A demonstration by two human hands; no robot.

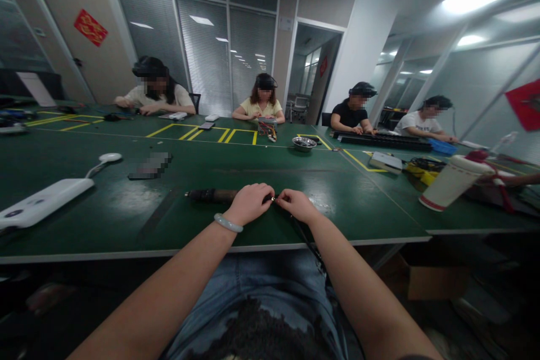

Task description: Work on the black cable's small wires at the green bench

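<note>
A long dark electric screwdriver [213, 196] lies on the green table, its metal tip pointing left. My left hand [252, 203], with a pale bangle at the wrist, is closed over its right end, and the fingers hide that part. Close beside it, my right hand [297, 206] pinches the end of a black cable [304, 232], which runs down past the table's front edge. A tiny shiny metal piece [273, 198] shows between the fingertips of both hands. Whether it belongs to the cable or the screwdriver, I cannot tell.
A white device [46, 202] with a cord lies at left, near a blurred phone-like slab [151, 166]. Ahead stands a metal bowl [304, 143] of small dark parts. A white tumbler [453, 183] and a white box [385, 162] are at right. Several people sit opposite.
</note>
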